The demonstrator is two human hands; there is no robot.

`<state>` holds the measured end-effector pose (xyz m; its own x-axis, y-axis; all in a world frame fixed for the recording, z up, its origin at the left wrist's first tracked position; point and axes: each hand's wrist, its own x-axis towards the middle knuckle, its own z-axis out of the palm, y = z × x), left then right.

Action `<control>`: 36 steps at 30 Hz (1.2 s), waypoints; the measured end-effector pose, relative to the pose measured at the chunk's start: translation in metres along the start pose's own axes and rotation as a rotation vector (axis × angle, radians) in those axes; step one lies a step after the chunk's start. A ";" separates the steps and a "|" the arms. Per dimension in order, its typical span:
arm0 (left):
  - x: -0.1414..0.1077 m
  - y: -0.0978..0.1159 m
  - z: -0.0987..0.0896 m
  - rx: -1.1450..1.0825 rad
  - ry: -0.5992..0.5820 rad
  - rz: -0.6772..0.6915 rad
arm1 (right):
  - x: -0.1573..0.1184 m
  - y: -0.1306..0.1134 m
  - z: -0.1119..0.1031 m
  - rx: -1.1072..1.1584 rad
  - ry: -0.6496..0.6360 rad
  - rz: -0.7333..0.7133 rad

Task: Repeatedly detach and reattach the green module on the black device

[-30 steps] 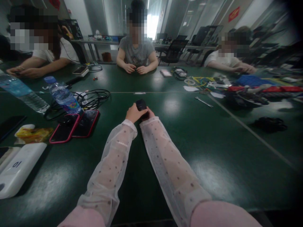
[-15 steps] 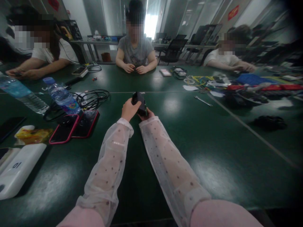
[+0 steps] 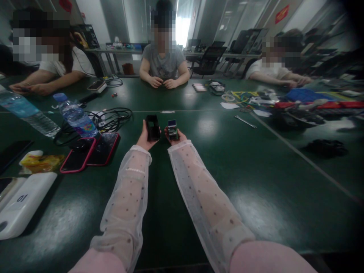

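Note:
My left hand is closed around a black plastic case, hollow, with its inner side facing me and a small cut-out near its top. Beside it, a short gap apart, my right hand grips a small green circuit board with a little screen at its upper end. Both parts are held above the dark green table, in front of the seam that crosses it. Some of my fingers are hidden behind the two parts.
To the left lie two phones in red cases, a white power bank, black cables and two water bottles. A wrench and tangled wires lie right. Three people sit across the table.
The black case has come off the circuit board. My left hand has moved left with the case and turned it so its hollow side shows; my right hand keeps the board.

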<state>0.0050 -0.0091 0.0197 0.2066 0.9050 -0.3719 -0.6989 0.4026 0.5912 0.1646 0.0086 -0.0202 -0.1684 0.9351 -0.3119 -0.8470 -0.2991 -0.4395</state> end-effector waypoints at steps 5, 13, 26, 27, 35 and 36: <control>0.013 -0.010 -0.010 -0.010 -0.035 0.004 | -0.003 0.000 0.002 -0.014 0.002 -0.009; 0.011 -0.012 -0.010 -0.136 0.001 0.035 | -0.006 -0.002 0.002 -0.025 -0.008 0.021; 0.010 -0.014 -0.011 -0.105 -0.106 0.023 | 0.002 -0.004 -0.005 -0.020 -0.025 0.043; 0.011 -0.014 -0.012 -0.099 -0.115 0.025 | 0.002 -0.004 -0.005 -0.019 -0.030 0.043; 0.016 -0.016 -0.017 -0.081 -0.156 0.050 | 0.001 -0.003 -0.004 -0.011 -0.018 0.025; 0.016 -0.017 -0.017 -0.079 -0.159 0.050 | 0.002 -0.003 -0.004 -0.011 -0.016 0.025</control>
<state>0.0085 -0.0032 -0.0083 0.2710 0.9366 -0.2220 -0.7617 0.3497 0.5455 0.1692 0.0105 -0.0227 -0.1980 0.9301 -0.3095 -0.8369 -0.3248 -0.4406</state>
